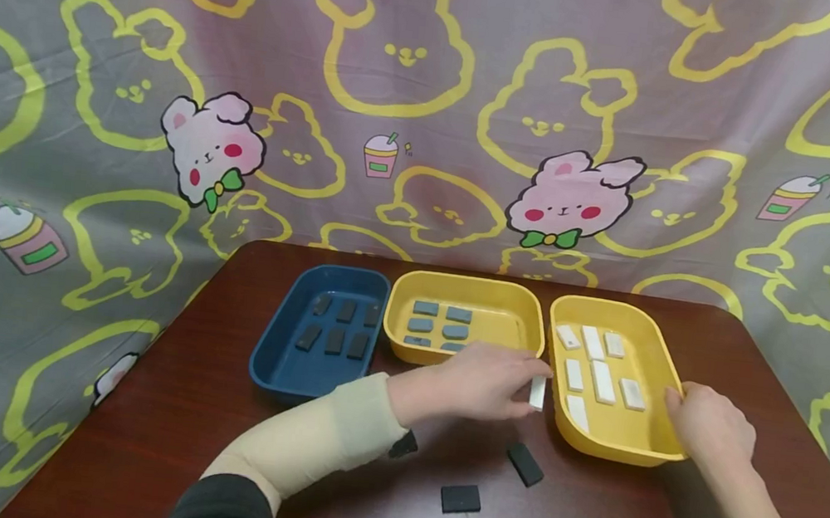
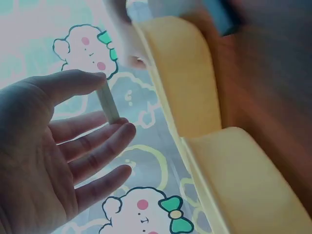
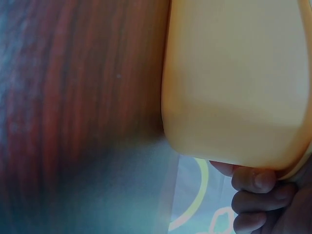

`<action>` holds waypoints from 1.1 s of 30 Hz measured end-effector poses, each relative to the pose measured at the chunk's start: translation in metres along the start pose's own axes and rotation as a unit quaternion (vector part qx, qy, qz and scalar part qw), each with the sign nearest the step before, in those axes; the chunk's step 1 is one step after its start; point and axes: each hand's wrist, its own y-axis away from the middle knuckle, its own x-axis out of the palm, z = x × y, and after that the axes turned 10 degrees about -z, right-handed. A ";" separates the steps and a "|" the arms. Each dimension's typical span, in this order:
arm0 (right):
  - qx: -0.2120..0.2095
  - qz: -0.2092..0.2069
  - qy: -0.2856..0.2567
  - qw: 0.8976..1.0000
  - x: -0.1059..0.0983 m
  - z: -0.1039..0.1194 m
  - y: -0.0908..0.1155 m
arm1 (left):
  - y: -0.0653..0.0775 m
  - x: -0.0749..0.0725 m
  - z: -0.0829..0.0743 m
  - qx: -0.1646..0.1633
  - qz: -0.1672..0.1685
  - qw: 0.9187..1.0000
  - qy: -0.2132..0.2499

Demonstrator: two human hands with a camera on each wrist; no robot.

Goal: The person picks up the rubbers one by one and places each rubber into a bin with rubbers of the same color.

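Note:
My left hand pinches a small white rectangular block between thumb and fingertips, just left of the right-hand yellow tray. In the left wrist view, the same block stands on edge between thumb and fingertips, the lower fingers spread. My right hand grips that tray's right rim, its fingers curled under the outer wall in the right wrist view. Inside the tray lie several white blocks of differing lengths, flat on the bottom.
A middle yellow tray holds several grey-blue blocks, partly behind my left hand. The blue tray at left holds several black blocks. Loose on the brown table are black blocks, one partly under my left forearm. A patterned curtain hangs behind.

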 end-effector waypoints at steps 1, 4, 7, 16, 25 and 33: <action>-0.003 0.000 0.002 1.000 0.000 0.000 0.000 | -0.007 -0.002 -0.001 -0.006 0.004 1.000 0.005; -0.008 -0.001 0.006 1.000 -0.001 -0.001 -0.001 | -0.026 -0.005 -0.004 -0.018 0.013 1.000 0.013; -0.008 -0.002 0.009 1.000 -0.001 -0.001 -0.002 | -0.044 -0.005 -0.006 -0.019 0.018 1.000 0.001; -0.006 0.006 0.009 1.000 -0.001 -0.002 -0.003 | -0.090 0.010 -0.016 -0.003 0.046 0.999 -0.004; -0.012 0.003 0.007 1.000 0.001 -0.002 -0.002 | -0.118 0.037 -0.030 -0.016 0.063 0.998 -0.005; -0.015 0.003 0.006 1.000 0.002 -0.002 -0.001 | -0.120 0.067 -0.043 -0.027 0.091 0.995 -0.023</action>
